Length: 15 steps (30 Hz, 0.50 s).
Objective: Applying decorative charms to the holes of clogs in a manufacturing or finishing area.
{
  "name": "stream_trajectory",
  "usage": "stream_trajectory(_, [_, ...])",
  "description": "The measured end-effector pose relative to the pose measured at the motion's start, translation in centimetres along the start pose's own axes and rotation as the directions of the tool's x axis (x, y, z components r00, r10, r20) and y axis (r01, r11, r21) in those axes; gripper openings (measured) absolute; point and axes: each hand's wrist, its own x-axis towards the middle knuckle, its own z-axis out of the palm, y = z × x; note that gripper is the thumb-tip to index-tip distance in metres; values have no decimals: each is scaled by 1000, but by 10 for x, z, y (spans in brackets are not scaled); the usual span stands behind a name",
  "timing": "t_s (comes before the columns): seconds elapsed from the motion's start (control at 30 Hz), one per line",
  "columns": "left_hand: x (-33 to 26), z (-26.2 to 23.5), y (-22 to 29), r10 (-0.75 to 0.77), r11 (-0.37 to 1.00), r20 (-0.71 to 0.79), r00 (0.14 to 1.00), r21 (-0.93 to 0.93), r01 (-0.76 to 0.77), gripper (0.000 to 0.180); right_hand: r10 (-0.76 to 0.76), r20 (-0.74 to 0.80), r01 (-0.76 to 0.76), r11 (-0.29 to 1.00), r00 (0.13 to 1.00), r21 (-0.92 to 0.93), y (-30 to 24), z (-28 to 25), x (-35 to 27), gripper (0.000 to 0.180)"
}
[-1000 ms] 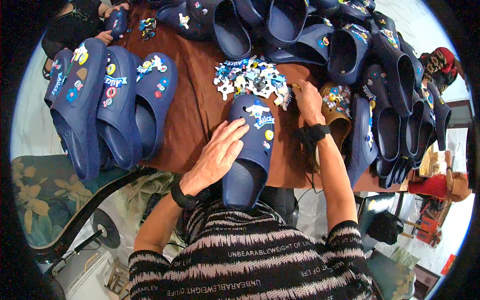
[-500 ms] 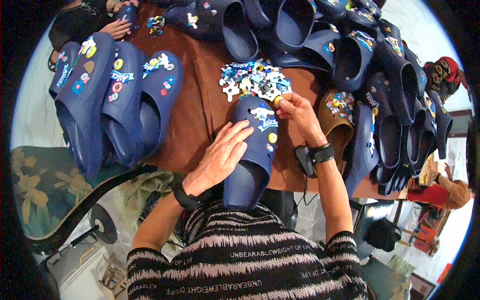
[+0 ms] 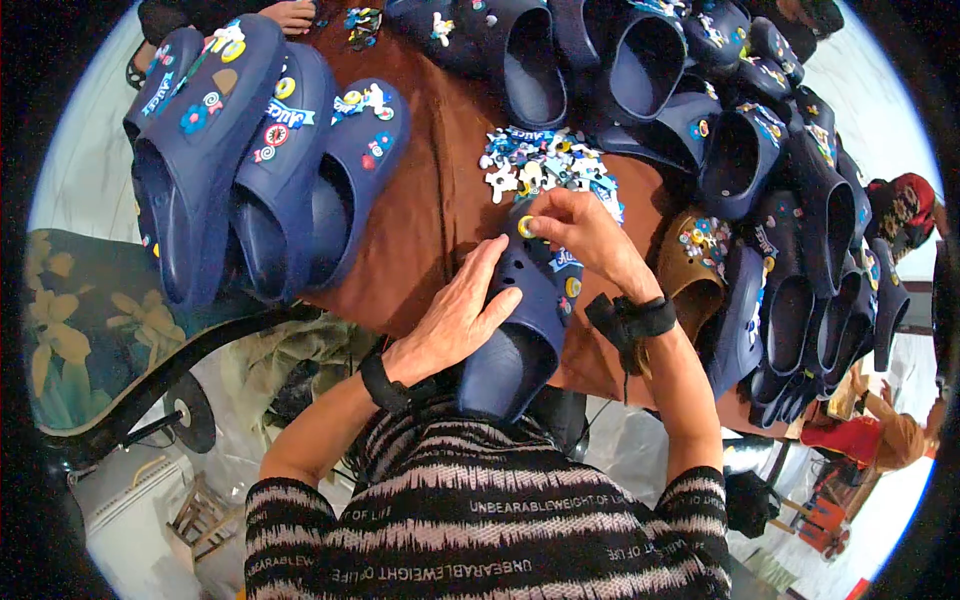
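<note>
I have the brown-covered counter [image 3: 400, 270] ahead, a navy clog [image 3: 534, 318] at its near edge, toe toward a charm pile [image 3: 548, 165]. The left hand [image 3: 450, 315] lies along the clog, fingers outstretched, thumb spread; the right hand [image 3: 580, 235] pinches a round yellow-and-white charm [image 3: 526, 228]. That charm has come from beside the toe to over it, so fitting looks imminent. Right-hand fingers cover part of the toe; I can't tell whether the charm's back meets a hole.
</note>
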Motion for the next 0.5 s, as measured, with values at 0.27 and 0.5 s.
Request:
stream_trajectory(0.27, [1,-1,-5,22,999,40,999,26,-23,64,9,-34,-27,821,999,-570,-21,8,-19,23])
stream_trajectory(0.5, [2,-2,-2,15,999,58,998,27,-17,64,-89,-5,66,781,996,-621,-17,4,-8,21])
